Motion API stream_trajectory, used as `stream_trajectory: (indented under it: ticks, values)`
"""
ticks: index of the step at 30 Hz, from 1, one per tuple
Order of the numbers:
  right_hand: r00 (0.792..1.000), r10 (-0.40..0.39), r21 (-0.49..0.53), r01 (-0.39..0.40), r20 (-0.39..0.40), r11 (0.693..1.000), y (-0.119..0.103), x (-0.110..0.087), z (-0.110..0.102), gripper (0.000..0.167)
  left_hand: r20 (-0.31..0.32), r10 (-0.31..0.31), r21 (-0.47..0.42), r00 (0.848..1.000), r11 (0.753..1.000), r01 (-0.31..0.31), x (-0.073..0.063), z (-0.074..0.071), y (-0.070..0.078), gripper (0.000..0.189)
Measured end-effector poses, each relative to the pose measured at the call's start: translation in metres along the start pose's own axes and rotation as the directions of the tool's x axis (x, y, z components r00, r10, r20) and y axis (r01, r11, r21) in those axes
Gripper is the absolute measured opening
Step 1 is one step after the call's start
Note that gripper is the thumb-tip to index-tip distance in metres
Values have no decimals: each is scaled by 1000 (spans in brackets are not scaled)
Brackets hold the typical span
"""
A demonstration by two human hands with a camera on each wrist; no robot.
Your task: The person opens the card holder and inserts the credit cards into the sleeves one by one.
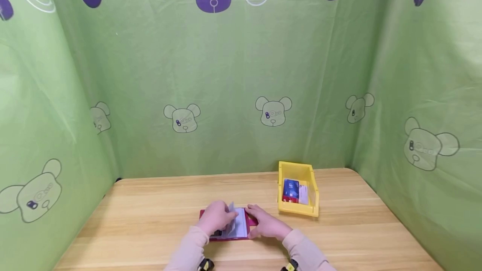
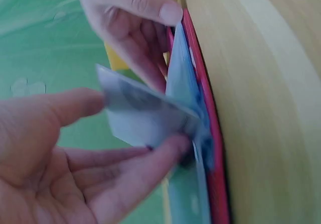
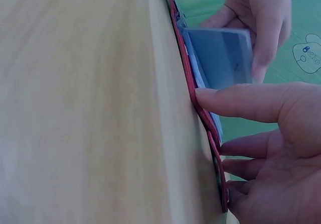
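Observation:
A red-covered card holder with clear plastic sleeves lies opened flat on the table, slightly left of the middle. One clear sleeve page stands up from it, blurred in the left wrist view. My left hand has this page between thumb and fingers, the thumb at its free edge and the fingertips near its base. My right hand holds the right side of the holder, thumb at the near corner and fingers toward the far edge. A magenta closing strap shows beneath that hand.
A yellow bin stands at the back right of the wooden table. Inside it lie a blue card, a pale card and something red. Green curtains enclose the table at the back and both sides.

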State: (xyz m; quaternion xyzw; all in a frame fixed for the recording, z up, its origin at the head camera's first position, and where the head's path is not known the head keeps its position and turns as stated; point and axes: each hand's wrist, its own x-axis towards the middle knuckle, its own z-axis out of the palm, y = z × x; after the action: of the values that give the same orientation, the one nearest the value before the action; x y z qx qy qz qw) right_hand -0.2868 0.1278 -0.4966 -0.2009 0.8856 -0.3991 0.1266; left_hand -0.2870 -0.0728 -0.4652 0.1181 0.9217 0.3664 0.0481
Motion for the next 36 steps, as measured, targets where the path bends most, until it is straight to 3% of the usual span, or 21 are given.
stream_trajectory:
  ticks: [3, 7, 11, 15, 21, 28, 33, 36]
  values:
    - [1000, 7, -2, -7, 1, 1000, 1, 1, 0, 86, 69, -16, -243, 997, 969, 33, -1, -8, -16, 34]
    - [1000, 14, 2, -14, 2, 1000, 2, 2, 1, 87, 125, -33, -470, 992, 878, 89, -5, -15, -41, 40]
    - [1000, 16, 5, -16, -2, 1000, 0, 2, 2, 87, 142, -47, -563, 989, 818, 119, -11, -23, -61, 39]
    - [1000, 22, 5, -22, -2, 1000, 0, 2, 1, 87, 160, -62, -592, 985, 793, 146, -15, -29, -78, 41]
    - [999, 32, -7, -32, 1, 999, 1, 2, 1, 87, 183, -82, -605, 980, 776, 178, -20, -34, -91, 54]
    - [999, 36, -3, -36, 5, 999, 0, 2, 1, 86, 224, -95, -583, 970, 784, 212, -23, -43, -97, 54]
    - [999, 35, -5, -35, 3, 999, 0, 1, 0, 86, 199, -118, -544, 973, 812, 210, -25, -50, -101, 55]
    - [999, 40, 1, -40, 4, 999, -1, 1, 0, 86, 144, -114, -483, 983, 859, 170, -27, -55, -99, 58]
